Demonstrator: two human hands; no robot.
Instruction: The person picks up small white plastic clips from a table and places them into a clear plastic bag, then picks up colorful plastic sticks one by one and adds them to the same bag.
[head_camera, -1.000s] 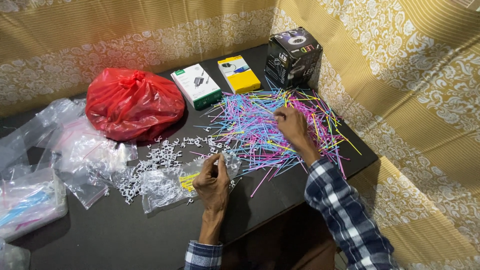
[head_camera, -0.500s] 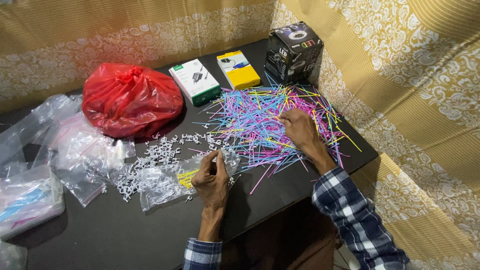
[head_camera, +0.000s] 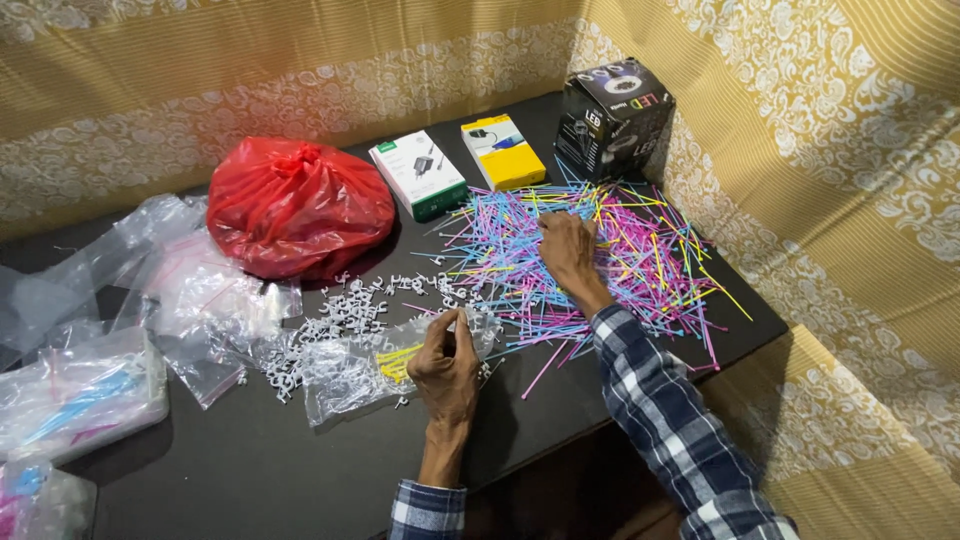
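Observation:
A wide heap of thin coloured cable ties, pink, blue, yellow and green, lies spread on the black table. My right hand rests on the heap's left part, fingers curled down into the ties. My left hand sits nearer the front edge with fingers closed, pinching a small bundle of yellow ties over a clear plastic bag. Small white cable clips lie scattered just left of that hand.
A tied red plastic bag sits at the back left. Behind the heap lie a white-green box, a yellow box and a black box. Clear bags crowd the left side. Patterned yellow cloth walls surround the table.
My right hand has slid left and further back across the coloured ties. My left hand has stayed at the clear bag holding the yellow ties.

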